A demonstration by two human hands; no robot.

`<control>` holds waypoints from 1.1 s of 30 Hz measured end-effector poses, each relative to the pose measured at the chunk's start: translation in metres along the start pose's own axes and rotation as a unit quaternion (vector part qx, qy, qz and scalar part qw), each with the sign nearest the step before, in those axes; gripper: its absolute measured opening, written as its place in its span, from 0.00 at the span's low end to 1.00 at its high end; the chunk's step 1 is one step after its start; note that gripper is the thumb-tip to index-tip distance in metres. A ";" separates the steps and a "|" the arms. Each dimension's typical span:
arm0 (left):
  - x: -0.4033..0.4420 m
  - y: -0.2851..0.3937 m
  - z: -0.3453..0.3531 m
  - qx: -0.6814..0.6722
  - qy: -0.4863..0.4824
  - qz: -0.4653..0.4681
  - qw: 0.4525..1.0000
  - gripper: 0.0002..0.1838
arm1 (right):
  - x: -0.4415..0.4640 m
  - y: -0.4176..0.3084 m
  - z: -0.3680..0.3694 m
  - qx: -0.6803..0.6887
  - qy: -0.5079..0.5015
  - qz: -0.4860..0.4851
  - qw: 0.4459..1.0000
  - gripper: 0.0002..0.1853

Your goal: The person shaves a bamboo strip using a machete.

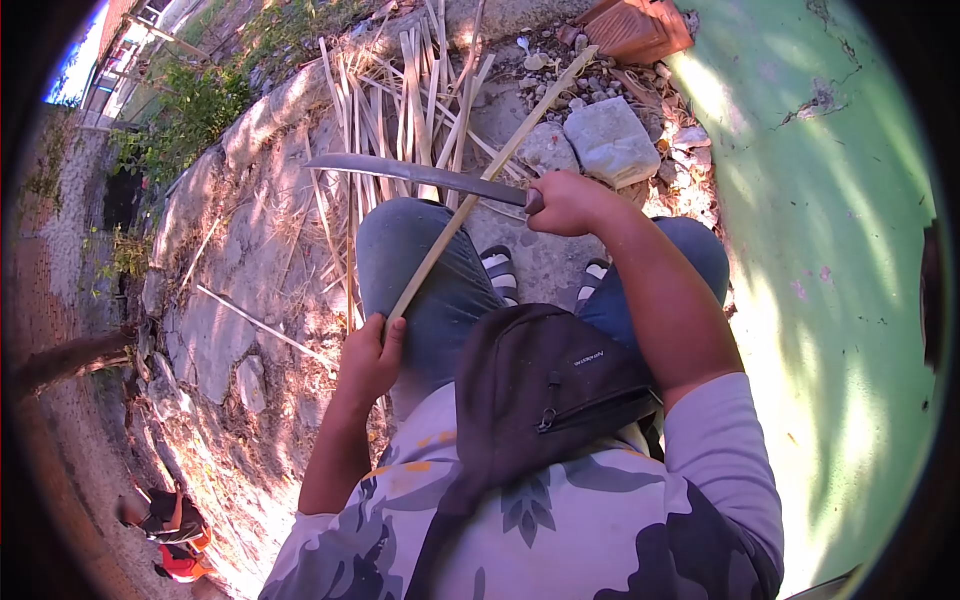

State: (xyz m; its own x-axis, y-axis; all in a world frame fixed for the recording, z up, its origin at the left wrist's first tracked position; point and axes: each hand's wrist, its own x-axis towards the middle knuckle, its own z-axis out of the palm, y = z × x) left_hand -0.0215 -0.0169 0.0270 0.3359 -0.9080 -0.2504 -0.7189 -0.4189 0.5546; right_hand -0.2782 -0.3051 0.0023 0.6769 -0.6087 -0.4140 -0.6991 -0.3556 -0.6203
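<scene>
My right hand is closed round the dark handle of a machete, whose long curved blade points left above my knee. Beneath the blade, a long bamboo strip slants from lower left to upper right. My left hand grips the lower end of this strip, thumb on top, beside my thigh. The blade crosses the strip near its middle; whether they touch I cannot tell. Many pale bamboo strips lie in a loose pile on the ground beyond my knees.
A pale stone block and rubble lie ahead to the right, near an orange-brown brick. A green wall runs along my right. A black bag hangs on my chest. People are far off at lower left.
</scene>
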 end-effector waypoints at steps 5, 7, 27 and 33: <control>0.000 0.000 0.000 0.002 -0.005 -0.006 1.000 0.25 | -0.005 -0.010 0.008 -0.019 -0.014 -0.041 0.999 0.12; 0.001 -0.001 0.000 0.002 -0.003 -0.006 1.000 0.25 | -0.003 -0.012 0.006 -0.050 -0.009 -0.029 0.998 0.13; -0.001 -0.002 0.000 -0.003 -0.005 -0.012 1.000 0.25 | 0.007 -0.001 -0.007 -0.003 0.002 0.028 1.000 0.18; 0.000 0.001 -0.002 0.001 -0.012 -0.008 1.000 0.26 | 0.006 0.003 0.003 -0.001 -0.012 0.007 1.000 0.18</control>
State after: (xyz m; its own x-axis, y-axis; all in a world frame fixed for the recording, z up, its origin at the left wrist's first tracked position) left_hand -0.0210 -0.0176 0.0293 0.3327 -0.9009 -0.2786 -0.7150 -0.4336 0.5485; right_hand -0.2760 -0.3076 -0.0043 0.6723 -0.5967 -0.4382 -0.7088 -0.3481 -0.6135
